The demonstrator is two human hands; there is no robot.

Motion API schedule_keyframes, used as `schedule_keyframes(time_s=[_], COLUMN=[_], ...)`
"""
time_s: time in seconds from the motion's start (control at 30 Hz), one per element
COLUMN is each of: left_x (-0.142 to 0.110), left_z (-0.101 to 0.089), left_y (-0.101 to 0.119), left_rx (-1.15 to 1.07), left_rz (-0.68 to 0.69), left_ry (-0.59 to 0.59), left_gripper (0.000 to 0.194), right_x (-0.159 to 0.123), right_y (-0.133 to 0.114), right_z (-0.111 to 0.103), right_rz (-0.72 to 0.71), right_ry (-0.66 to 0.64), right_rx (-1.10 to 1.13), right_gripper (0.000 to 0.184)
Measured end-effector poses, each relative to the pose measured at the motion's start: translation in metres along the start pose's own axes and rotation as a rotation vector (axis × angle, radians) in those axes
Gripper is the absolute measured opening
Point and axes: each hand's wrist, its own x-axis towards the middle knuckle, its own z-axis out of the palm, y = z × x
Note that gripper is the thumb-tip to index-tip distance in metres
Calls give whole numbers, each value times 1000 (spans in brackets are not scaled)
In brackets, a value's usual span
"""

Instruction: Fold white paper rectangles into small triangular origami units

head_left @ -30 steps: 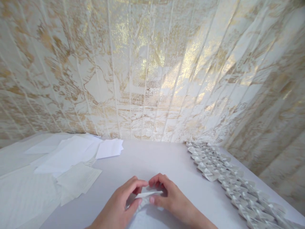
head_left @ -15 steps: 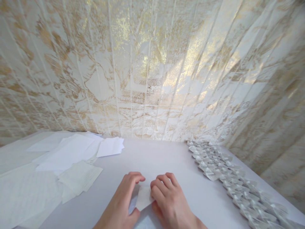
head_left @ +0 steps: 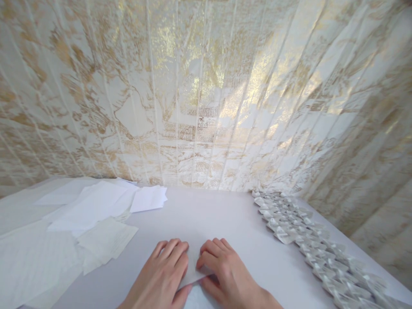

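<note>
Near the front middle of the table, a small folded piece of white paper [head_left: 192, 271] lies between my two hands. My left hand [head_left: 164, 270] rests over its left side, fingers bent and thumb at the near edge. My right hand [head_left: 225, 268] grips its right side, with curled fingers above and the thumb at the near edge. Both hands hide much of the paper. Another pale sheet [head_left: 198, 298] shows below it at the bottom edge.
Loose white sheets [head_left: 86, 208] and lined papers [head_left: 38, 262] spread over the left of the table [head_left: 209, 210]. A small stack of cut paper [head_left: 149, 198] lies beside them. Rows of folded paper pieces [head_left: 309, 244] run along the right edge. A patterned curtain [head_left: 199, 94] hangs behind.
My left hand has turned over from an open side grip, and its fingers now lie on the paper. My right hand has moved slightly left. The paper sits lower and flatter.
</note>
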Motion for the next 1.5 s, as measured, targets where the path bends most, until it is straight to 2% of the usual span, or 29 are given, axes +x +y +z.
schedule_keyframes(time_s=[0.13,0.2,0.3,0.5,0.67,0.8,0.93,1.1,1.27,1.5], left_x=[-1,-1,1,5,3,3,4,3,2,0], left_z=[-7,-10,-12,-9,-7,-10,-7,-4,-4,4], left_y=[5,9,13,7,2,-3,-9,-9,-5,-3], left_rx=[130,196,193,228,229,23,-134,-88,-64,9], left_rz=[-5,-2,-9,16,19,-48,-68,-51,-63,-46], left_ry=[-51,-92,-138,-111,-102,-82,-54,-18,-47,9], left_gripper=[19,23,18,20,18,8,12,14,13,18], right_x=[1,2,3,4,5,5,3,2,4,5], right_y=[5,8,10,9,9,8,3,-4,-3,-3], right_z=[-8,-10,-11,-5,-7,-6,-1,0,-1,2], right_rz=[73,77,88,197,227,236,247,258,258,259], right_ry=[-4,-10,-17,28,-9,13,47,31,23,-1], right_rx=[173,220,262,327,362,333,282,200,147,87], right_gripper=[4,11,20,15,19,23,18,20,21,18])
